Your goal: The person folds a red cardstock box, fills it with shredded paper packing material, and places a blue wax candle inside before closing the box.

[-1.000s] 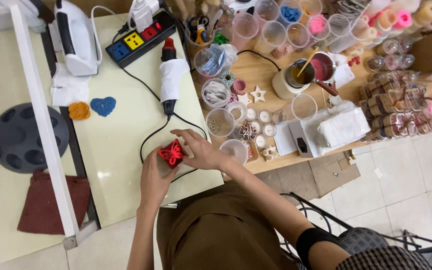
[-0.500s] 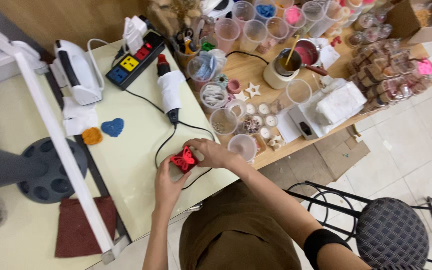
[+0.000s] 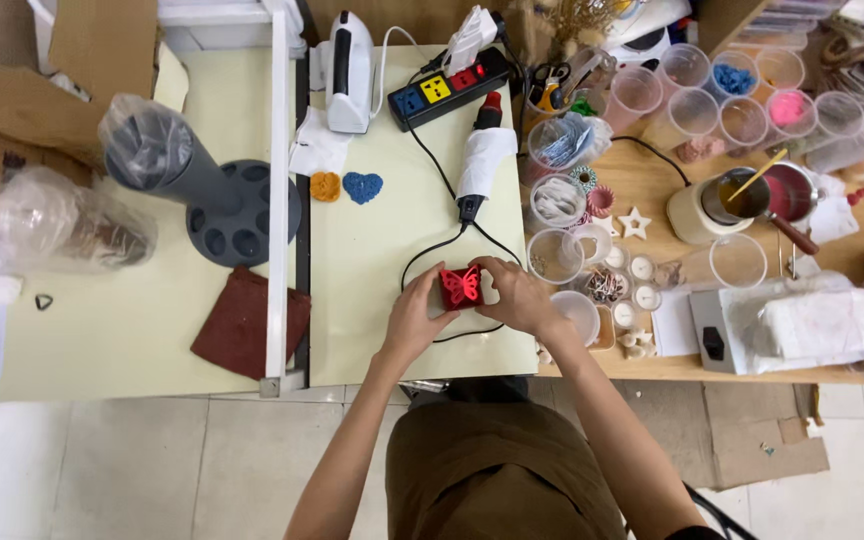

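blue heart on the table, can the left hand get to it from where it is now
Probably yes. The blue heart lies on bare pale tabletop above the left hand, nothing between them, but that hand is gripping the red butterfly piece with the right hand.

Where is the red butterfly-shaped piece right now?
In the head view, the red butterfly piece sits centre-frame between left hand and right hand, above the pale table.

Butterfly mould (image 3: 460, 287) sat on the table (image 3: 372, 330) between both hands; cups (image 3: 556, 255) just right, power strip (image 3: 449, 88) behind.
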